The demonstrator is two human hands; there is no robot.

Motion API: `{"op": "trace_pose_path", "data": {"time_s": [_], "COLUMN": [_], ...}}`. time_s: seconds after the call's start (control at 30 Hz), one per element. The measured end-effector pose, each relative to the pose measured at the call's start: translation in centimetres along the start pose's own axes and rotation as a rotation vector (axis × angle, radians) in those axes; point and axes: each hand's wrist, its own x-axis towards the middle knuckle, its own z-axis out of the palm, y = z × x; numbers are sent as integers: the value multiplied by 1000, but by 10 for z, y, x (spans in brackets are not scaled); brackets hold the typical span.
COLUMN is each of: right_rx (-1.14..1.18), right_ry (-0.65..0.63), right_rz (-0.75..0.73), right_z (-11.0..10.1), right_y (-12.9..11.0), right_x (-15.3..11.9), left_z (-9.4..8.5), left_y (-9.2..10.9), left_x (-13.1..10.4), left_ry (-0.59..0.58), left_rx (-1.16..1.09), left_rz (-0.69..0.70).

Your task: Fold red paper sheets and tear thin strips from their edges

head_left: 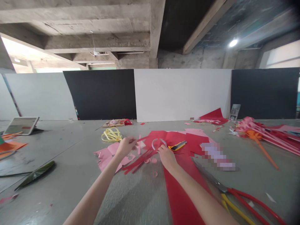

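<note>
My left hand (127,145) is over the pink cut paper (110,156), its fingers closed on the left end of a thin red strip (142,138). Close to the right edge of a white ring (152,144), my right hand (166,155) has its fingers pinched together; what they hold is too small to make out. Beneath the ring lie red paper sheets (173,136). Several red strips (138,162) fan out between my hands. A yellow cutter knife (177,146) rests on the red paper, right of the ring.
Large scissors (225,188) with red handles lie at the lower right. A yellow paper loop bundle (112,134) sits behind my left hand. Further left are a green leaf (36,175) and a tablet (21,125). Pink strips (250,125) are piled at the right.
</note>
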Motion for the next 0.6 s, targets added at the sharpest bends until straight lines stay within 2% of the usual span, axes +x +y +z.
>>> {"op": "trace_pose_path", "data": {"time_s": [0.17, 0.23, 0.3, 0.37, 0.43, 0.5, 0.6], "right_rx": [14, 21, 30, 38, 42, 44, 53], "right_ry": [38, 54, 78, 113, 165, 234, 359], "right_rz": [27, 33, 43, 69, 110, 161, 223], "right_z": [-1, -3, -6, -11, -17, -26, -41], "right_y": [5, 7, 8, 10, 14, 19, 29], "right_x": [4, 3, 3, 3, 5, 7, 11], "left_z": [12, 15, 17, 19, 20, 23, 29], "left_y": [50, 66, 74, 71, 57, 36, 1], "left_x": [-21, -29, -33, -28, -18, -6, 6], "left_ry": [96, 133, 158, 191, 234, 259, 186], "left_rx": [-151, -216, -273, -324, -364, -381, -349], "left_rz": [301, 374, 401, 383, 317, 201, -29]}}
